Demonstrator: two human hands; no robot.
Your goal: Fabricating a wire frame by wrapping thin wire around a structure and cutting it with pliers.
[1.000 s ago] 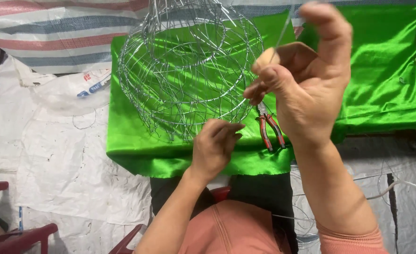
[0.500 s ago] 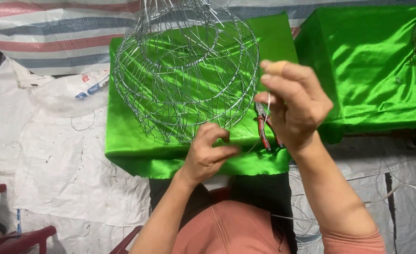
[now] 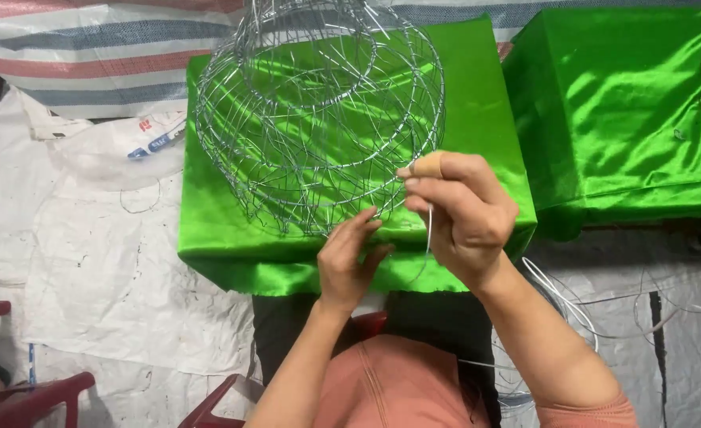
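The right hand (image 3: 469,218) pinches a thin wire (image 3: 429,230) at the wire basket (image 3: 319,111) while the left hand (image 3: 349,257), fingers loosely curled, touches its lower rim on the green bench (image 3: 485,103).

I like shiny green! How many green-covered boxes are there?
2: one green box under the wire frame by both hands, another green box at the right. More may lie outside the picture.

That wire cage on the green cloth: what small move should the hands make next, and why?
Probably draw the loose wire strand snug against the wire cage. The right hand pinches that strand beside the cage's lower edge, and the left hand steadies the rim there, so the strand looks slack, not yet tightened.
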